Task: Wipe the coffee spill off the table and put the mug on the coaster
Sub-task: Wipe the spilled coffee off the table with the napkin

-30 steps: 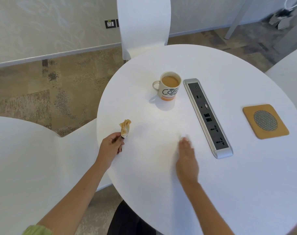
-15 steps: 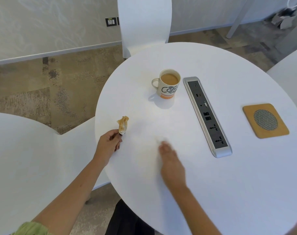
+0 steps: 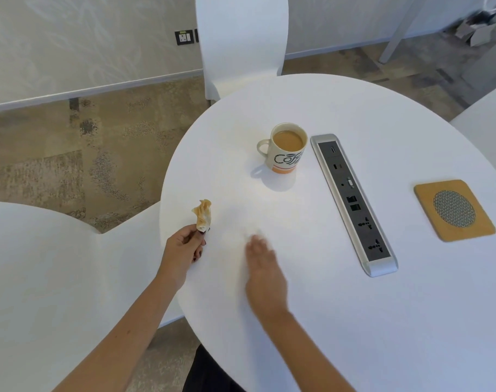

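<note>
Sliding leftward, flat right hand [image 3: 262, 267] presses tabletop — left hand [image 3: 184, 246] pinches stained tissue [image 3: 203, 215].

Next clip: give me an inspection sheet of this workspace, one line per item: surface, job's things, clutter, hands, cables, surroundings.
Surface: round white table; no coffee spill visible; faint smear near the right hand, uncertain.
Job's things: coffee mug full, upright on the bare table, left of the power strip; wooden coaster vacant, to the strip's right; coffee-stained tissue crumpled.
Clutter: built-in power strip between mug and coaster.
Hands: left hand pinches the tissue at the table's edge; right hand flat on the table, blurred.
Cables: nothing seen on the table.
Surroundings: white chairs, patterned carpet, wall socket.
</note>
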The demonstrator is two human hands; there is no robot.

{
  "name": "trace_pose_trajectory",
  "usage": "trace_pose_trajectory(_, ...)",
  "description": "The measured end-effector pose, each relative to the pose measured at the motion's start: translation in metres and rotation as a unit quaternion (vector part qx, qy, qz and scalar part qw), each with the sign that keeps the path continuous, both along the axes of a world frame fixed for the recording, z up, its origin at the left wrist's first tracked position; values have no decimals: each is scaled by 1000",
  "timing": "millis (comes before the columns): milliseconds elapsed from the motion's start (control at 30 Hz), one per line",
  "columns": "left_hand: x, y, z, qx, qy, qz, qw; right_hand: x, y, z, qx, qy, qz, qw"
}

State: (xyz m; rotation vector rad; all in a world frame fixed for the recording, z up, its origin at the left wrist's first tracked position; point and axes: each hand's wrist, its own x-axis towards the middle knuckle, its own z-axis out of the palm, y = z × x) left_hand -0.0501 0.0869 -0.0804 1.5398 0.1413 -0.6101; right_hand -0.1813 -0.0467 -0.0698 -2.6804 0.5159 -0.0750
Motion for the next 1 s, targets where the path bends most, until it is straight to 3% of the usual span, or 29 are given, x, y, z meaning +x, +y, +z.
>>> trace_pose_trajectory(133, 19, -5, 4, -10, 9, 10, 1000, 10, 55, 1, -10, -15, 126, 992)
trace_pose_trajectory(267, 42, -6, 8, 6, -4, 19, 1000, 10, 45, -1, 16, -39, 163, 986)
trace_pose_trajectory(467, 68, -2, 7, 14, -3, 32, 999, 26, -55, -8, 10, -20, -19, 1000)
trace_pose_trajectory(667, 62, -2, 2, 35, -47, 10, 998, 41, -152, -7, -35, 44, -178, 982)
trace_pose_trajectory(800, 60, 2, 0, 39, -67, -3, 997, 59, -144, -10, -43, 60, -156, 985)
trace_pose_trajectory(1000, 60, 3, -3, 28, -66, 8, 997, 99, -26, -1, -36, 29, 6, 999)
